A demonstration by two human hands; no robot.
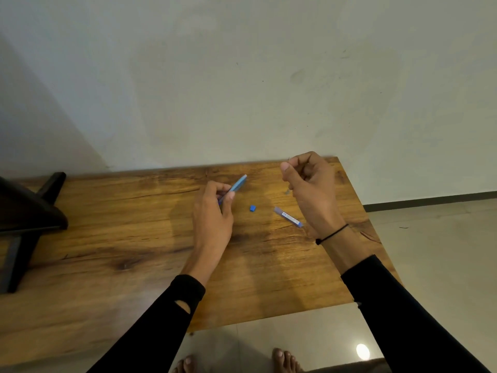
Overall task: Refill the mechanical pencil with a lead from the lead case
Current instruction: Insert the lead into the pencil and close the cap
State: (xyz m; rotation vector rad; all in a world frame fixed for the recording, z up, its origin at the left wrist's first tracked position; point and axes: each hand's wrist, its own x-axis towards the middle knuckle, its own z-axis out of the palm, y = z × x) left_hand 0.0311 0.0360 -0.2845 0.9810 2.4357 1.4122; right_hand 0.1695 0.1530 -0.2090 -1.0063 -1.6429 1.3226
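My left hand point(215, 211) grips a blue mechanical pencil point(238, 185) that points up and to the right above the wooden table point(121, 232). My right hand point(309, 181) is raised near the table's far right corner, thumb and fingers pinched on a thin dark lead point(288, 159) whose tip sticks out above the thumb. A small pale piece point(287, 191) shows below the same hand. The clear lead case point(288, 217) lies on the table between my hands, partly under my right wrist. A small blue cap point(252, 208) lies to its left.
A dark stand with a black leg point(35, 211) occupies the table's left end. A pale wall runs behind the table. The table's right edge drops to a tiled floor point(430, 251), and bare feet point(285, 360) show below the near edge.
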